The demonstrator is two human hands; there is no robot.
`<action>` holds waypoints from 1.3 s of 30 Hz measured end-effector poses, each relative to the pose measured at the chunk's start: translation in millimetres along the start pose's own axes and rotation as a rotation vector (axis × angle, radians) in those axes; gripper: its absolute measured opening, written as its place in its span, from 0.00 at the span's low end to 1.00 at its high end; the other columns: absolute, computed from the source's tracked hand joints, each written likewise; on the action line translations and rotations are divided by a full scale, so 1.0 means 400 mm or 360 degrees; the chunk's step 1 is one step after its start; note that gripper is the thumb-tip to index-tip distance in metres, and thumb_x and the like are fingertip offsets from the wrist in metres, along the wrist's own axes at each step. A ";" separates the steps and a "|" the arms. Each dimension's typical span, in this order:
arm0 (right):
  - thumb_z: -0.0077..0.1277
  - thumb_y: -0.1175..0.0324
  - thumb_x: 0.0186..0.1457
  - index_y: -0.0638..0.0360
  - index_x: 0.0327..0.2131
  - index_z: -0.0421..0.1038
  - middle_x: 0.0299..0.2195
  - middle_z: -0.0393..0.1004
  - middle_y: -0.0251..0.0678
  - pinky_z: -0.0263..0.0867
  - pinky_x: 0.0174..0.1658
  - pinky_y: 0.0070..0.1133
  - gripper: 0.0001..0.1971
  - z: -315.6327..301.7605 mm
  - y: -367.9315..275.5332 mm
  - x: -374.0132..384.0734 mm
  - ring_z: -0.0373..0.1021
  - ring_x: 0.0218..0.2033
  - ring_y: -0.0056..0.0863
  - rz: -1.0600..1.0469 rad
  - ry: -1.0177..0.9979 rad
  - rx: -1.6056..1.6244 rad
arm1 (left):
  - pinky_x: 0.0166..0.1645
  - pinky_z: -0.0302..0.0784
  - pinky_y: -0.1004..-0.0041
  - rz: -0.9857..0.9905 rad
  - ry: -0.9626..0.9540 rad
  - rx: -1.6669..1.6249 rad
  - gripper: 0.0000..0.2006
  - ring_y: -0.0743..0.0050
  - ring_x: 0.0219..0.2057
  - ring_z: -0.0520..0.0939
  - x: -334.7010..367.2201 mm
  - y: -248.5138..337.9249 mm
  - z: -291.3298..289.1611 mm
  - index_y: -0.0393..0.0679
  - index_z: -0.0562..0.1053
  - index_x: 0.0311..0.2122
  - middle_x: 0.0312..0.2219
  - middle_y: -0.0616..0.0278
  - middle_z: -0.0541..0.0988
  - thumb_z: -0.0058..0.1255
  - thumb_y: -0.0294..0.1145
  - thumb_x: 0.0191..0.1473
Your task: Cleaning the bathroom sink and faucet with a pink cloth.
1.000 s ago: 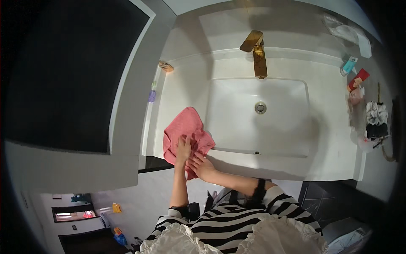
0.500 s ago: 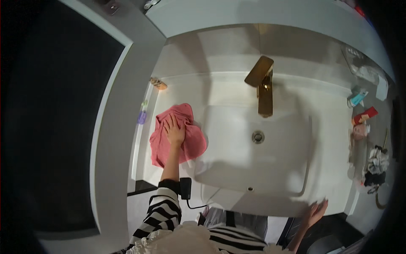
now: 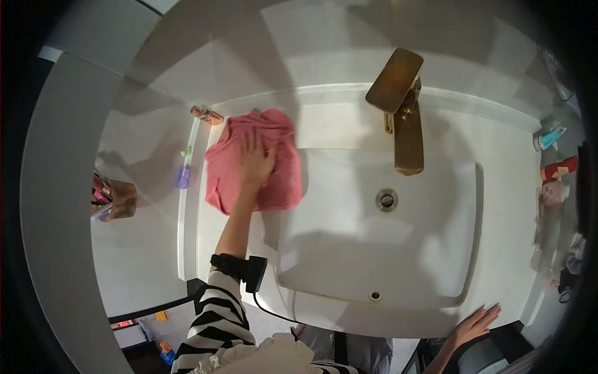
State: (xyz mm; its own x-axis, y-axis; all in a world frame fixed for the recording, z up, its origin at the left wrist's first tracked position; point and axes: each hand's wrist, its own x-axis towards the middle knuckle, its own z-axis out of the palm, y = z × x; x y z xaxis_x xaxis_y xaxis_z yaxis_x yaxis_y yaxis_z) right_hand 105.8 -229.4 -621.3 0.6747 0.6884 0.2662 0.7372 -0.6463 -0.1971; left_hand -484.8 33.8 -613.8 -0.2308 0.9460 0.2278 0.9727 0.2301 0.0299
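My left hand (image 3: pixel 255 165) lies flat with spread fingers on a pink cloth (image 3: pixel 283 181). The cloth is spread on the white counter (image 3: pixel 507 230), left of the basin, and its far edge reaches close to the back ledge. On the front right edge of the counter rests my right hand (image 3: pixel 474 326), fingers stretched out, holding nothing. Between the hands is the white basin (image 3: pixel 336 243) with a round metal drain (image 3: pixel 387 200). A bronze faucet (image 3: pixel 409 140) stands behind it. A black device (image 3: pixel 254 274) with a cable is strapped to my left wrist.
Beside the cloth's far left corner is a small orange-pink bottle (image 3: pixel 207 115). A purple bottle (image 3: pixel 183 177) sits on the left ledge, near a bronze cup (image 3: pixel 122 199) of slim items. Along the right ledge are a teal tube (image 3: pixel 550 138), a red box (image 3: pixel 559 168) and a pink bottle (image 3: pixel 554 194).
My left hand and the cloth under it have moved away from me, toward the back wall. My right hand lies flatter on the counter edge. The view has shifted, showing more on the left.
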 end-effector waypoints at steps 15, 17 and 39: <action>0.27 0.51 0.56 0.49 0.55 0.48 0.57 0.46 0.34 0.26 0.55 0.43 0.25 0.008 0.030 -0.008 0.38 0.59 0.34 -0.0006 0.0021 -0.0028 | 0.57 0.45 0.60 -0.0557 -0.0111 -0.0326 0.34 0.56 0.54 0.55 -0.042 -0.025 -0.079 0.41 0.52 0.54 0.53 0.51 0.56 0.37 0.54 0.47; 0.27 0.51 0.56 0.49 0.55 0.48 0.57 0.46 0.34 0.26 0.55 0.43 0.25 0.004 0.016 -0.008 0.38 0.59 0.34 0.0009 0.0031 0.0001 | 0.57 0.44 0.61 -0.0655 -0.0095 -0.0235 0.34 0.55 0.55 0.53 -0.088 -0.113 -0.091 0.40 0.52 0.54 0.53 0.51 0.54 0.35 0.54 0.48; 0.27 0.52 0.56 0.52 0.55 0.47 0.57 0.44 0.35 0.23 0.55 0.43 0.25 -0.029 -0.029 -0.013 0.36 0.59 0.36 0.0046 -0.0073 0.0079 | 0.45 0.61 0.61 0.0377 -0.0101 -0.0779 0.19 0.49 0.40 0.69 0.032 0.339 -0.071 0.36 0.67 0.41 0.37 0.46 0.70 0.35 0.41 0.52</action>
State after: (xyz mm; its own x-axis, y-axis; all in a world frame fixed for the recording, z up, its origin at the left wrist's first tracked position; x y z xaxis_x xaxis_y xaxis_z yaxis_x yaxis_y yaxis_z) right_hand 93.2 -229.4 -609.6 0.6958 0.6848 0.2165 0.7176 -0.6497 -0.2508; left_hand -355.2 70.4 -579.2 0.0094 0.9744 0.2248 0.8924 -0.1096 0.4377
